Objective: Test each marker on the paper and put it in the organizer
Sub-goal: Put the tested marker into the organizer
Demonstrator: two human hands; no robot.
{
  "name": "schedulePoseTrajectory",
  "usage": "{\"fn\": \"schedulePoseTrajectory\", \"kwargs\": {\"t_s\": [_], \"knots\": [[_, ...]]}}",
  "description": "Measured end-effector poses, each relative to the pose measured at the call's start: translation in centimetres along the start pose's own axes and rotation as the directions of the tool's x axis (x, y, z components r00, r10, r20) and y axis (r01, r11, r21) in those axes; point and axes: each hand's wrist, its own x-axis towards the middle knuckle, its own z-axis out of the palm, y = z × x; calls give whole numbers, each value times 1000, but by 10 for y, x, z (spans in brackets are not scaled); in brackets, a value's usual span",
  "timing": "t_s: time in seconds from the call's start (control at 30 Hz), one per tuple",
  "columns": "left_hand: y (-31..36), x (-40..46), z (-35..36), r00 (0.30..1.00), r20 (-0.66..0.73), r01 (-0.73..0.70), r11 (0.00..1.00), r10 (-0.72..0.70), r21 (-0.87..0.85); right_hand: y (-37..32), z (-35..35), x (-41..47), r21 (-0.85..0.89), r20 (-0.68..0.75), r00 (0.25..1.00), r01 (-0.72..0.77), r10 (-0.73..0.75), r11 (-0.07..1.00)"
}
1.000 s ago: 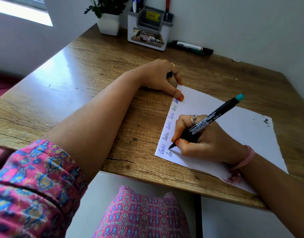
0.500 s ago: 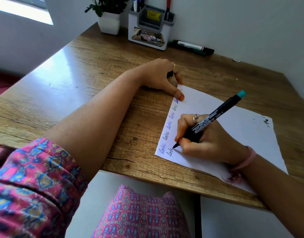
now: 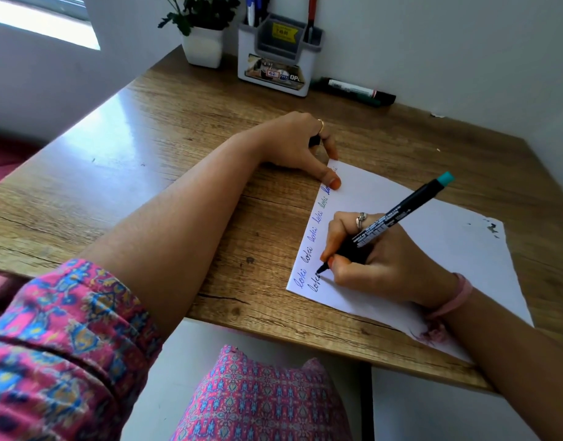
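Note:
A white sheet of paper (image 3: 433,230) lies on the wooden desk, with a column of handwritten words along its left edge. My right hand (image 3: 375,262) grips a black marker with a teal end (image 3: 401,208), its tip touching the paper near the lower left corner. My left hand (image 3: 299,148) rests on the desk with its thumb pressing the paper's top left corner; a small dark object, probably the cap, sits between its fingers. The white and grey organizer (image 3: 275,55) stands at the back of the desk with several pens in it.
A small potted plant (image 3: 204,36) stands left of the organizer. Two markers (image 3: 353,90) lie on the desk to the right of the organizer, against the wall. The desk's near edge runs just below the paper.
The marker tip has moved a little to the right along the second line of writing, adding letters. My left hand has stayed in place.

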Motion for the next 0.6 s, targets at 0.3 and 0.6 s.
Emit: {"fn": "schedulePoseTrajectory", "kwargs": {"t_s": [0.3,0.6], "knots": [[-1,1,3,998,-56,-29,997,25,-70,0,-6,9,279,-122,992,-1,36,960],[-11,6,6,991,-127,-50,998,46,-31,-45,-61,41,288,-247,962,-39,114,957]]}}
